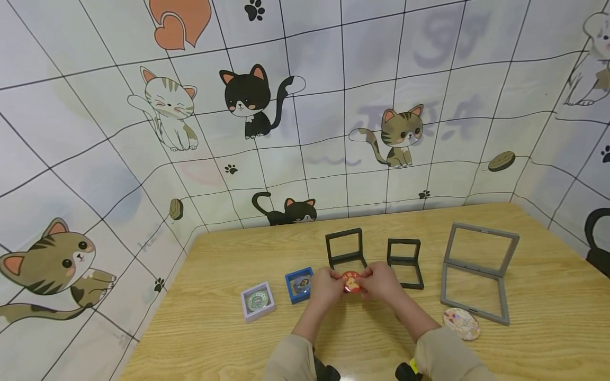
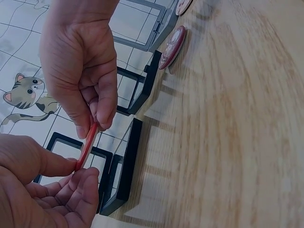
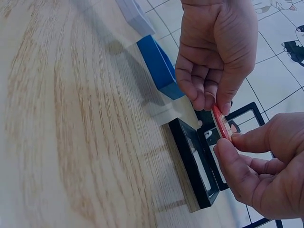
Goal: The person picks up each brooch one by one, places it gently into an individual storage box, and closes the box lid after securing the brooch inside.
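A round red badge [image 1: 351, 282] with a yellowish picture is held up above the table by both hands. My left hand [image 1: 328, 286] pinches its left edge between thumb and fingertips, and my right hand [image 1: 379, 281] pinches the right edge. Seen edge-on in the left wrist view, the badge [image 2: 87, 146] looks thin. Just beyond the hands an opened black frame [image 1: 345, 258] stands on the table, its lower half partly hidden by them. A smaller opened black frame [image 1: 405, 261] is beside the right hand.
At the right lie a large opened grey frame [image 1: 499, 272] and a round patterned badge [image 1: 461, 324]. Another red-edged badge [image 2: 172, 47] shows in the left wrist view. To the left are a blue frame [image 1: 299, 284] and a lilac frame [image 1: 258, 300], each with a badge inside.
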